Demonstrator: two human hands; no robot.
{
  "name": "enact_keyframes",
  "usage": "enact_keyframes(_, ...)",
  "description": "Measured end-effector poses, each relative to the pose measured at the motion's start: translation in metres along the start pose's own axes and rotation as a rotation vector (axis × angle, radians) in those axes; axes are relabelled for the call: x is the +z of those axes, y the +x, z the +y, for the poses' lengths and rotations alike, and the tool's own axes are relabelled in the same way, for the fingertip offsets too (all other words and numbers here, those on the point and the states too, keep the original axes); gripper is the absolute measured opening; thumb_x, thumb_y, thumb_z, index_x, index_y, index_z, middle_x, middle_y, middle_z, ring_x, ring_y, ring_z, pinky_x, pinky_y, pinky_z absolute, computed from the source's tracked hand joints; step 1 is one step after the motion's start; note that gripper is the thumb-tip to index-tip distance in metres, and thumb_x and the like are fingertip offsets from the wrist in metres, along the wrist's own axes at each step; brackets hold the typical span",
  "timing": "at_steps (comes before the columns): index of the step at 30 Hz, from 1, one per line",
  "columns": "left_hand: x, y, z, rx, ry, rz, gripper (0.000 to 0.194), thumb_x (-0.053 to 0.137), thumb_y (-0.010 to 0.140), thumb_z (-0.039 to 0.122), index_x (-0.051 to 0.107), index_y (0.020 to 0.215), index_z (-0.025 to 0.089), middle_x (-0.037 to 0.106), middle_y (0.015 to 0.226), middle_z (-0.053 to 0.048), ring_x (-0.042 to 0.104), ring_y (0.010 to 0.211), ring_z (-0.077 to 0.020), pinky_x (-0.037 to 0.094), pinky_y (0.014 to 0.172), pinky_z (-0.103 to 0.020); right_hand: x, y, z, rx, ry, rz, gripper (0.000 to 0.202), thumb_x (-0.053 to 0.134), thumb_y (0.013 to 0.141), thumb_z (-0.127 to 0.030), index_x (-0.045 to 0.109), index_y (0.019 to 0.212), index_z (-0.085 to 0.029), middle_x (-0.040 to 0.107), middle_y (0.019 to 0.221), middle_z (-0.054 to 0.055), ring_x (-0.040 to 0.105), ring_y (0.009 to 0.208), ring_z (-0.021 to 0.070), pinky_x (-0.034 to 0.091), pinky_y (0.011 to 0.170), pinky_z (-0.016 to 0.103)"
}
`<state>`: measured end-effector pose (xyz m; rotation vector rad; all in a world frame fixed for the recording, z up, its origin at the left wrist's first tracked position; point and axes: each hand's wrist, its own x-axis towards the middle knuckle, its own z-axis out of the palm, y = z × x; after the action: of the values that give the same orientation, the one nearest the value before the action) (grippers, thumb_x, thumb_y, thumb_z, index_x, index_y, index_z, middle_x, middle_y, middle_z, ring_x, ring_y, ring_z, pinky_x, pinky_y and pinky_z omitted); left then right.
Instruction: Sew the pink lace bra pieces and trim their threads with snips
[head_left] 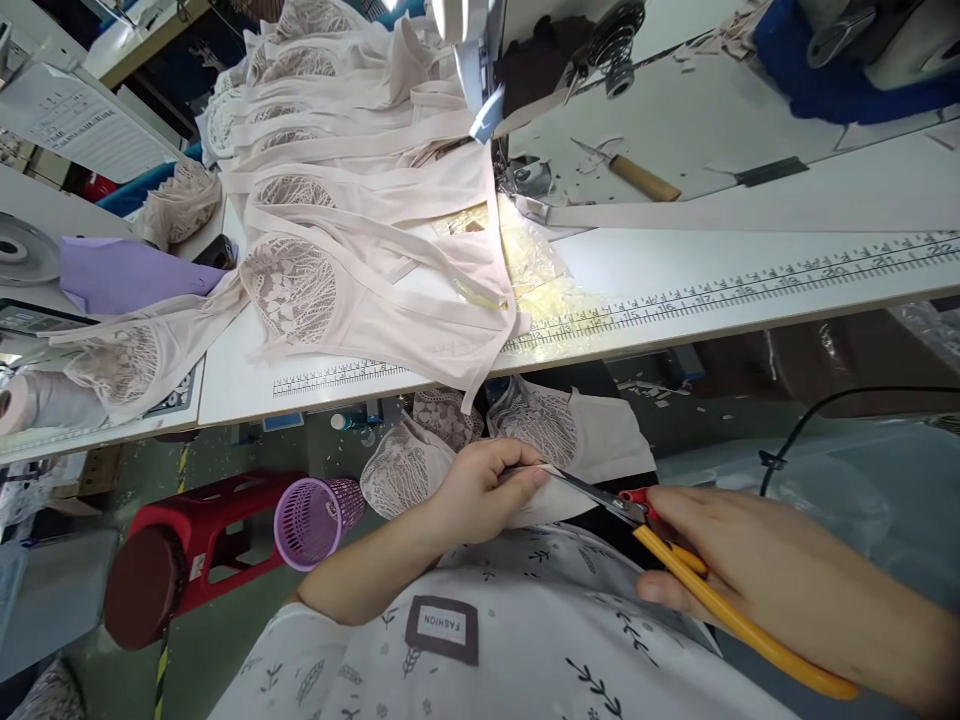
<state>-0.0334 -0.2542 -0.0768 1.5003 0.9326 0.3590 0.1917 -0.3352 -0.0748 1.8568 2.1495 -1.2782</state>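
Fingers and thumb of the left hand (484, 492) are pinched together on the edge of a pale bra (611, 440), right beside the tips of the scissors (667, 555). The right hand (739, 560) is closed around the scissors' orange and red handles, and the blades point toward the left hand, looking nearly closed. The bra lies over the person's lap, below the front edge of the table (240, 395), with its lace cups toward the table and its plain band reaching to the right.

More pale bras (300, 290) lie in overlapping rows on the table, and one strap hangs over the front edge. Behind their right side stands a sewing machine (469, 60). To the right of its needle area lies a pointed tool with a wooden handle (645, 178), and a long pale strip (720, 216) runs above the ruler markings (697, 298) to the right. At the table's left end are a purple cloth (127, 275) and a spool of white thread (60, 403).

On the floor to the left, a purple basket (319, 520) stands beside a red stool (225, 530). The person wears a white leaf-print top (525, 640) with a patch reading "FASHION".
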Motion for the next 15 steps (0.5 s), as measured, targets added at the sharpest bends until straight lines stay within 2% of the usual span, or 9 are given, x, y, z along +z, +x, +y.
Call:
enact_keyframes(3, 0.0000, 0.0006, 0.0000, -0.028, -0.023, -0.014, 0.026, 0.054, 0.083, 0.038, 0.057, 0.072, 0.015, 0.052, 0.064, 0.000, 0.046, 0.060, -0.0112, 0.037, 0.059, -0.022, 0.0006, -0.0012, 0.0013, 0.005, 0.001, 0.012, 0.047, 0.055, 0.070, -0.072, 0.043, 0.060, -0.028, 0.059, 0.055, 0.008, 0.056, 0.047, 0.0267, 0.038, 0.044, 0.036)
enact_keyframes(7, 0.0002, 0.0017, 0.0004, -0.056, -0.047, -0.050, 0.028, 0.055, 0.082, 0.041, 0.057, 0.073, 0.015, 0.049, 0.062, 0.001, 0.043, 0.057, -0.0101, 0.036, 0.056, -0.021, 0.0004, -0.0040, 0.0019, 0.068, 0.018, -0.054, 0.048, 0.052, 0.071, -0.073, 0.044, 0.061, -0.027, 0.060, 0.059, 0.008, 0.058, 0.051, 0.0282, 0.040, 0.047, 0.037)
enact_keyframes(15, 0.0016, 0.0026, 0.0020, -0.054, -0.091, -0.053, 0.026, 0.056, 0.081, 0.039, 0.056, 0.071, 0.015, 0.048, 0.062, 0.001, 0.042, 0.057, -0.0091, 0.035, 0.055, -0.021, 0.0005, -0.0051, 0.0046, 0.058, 0.057, -0.058, 0.047, 0.050, 0.072, -0.072, 0.051, 0.066, -0.026, 0.063, 0.064, 0.009, 0.061, 0.055, 0.0292, 0.043, 0.050, 0.039)
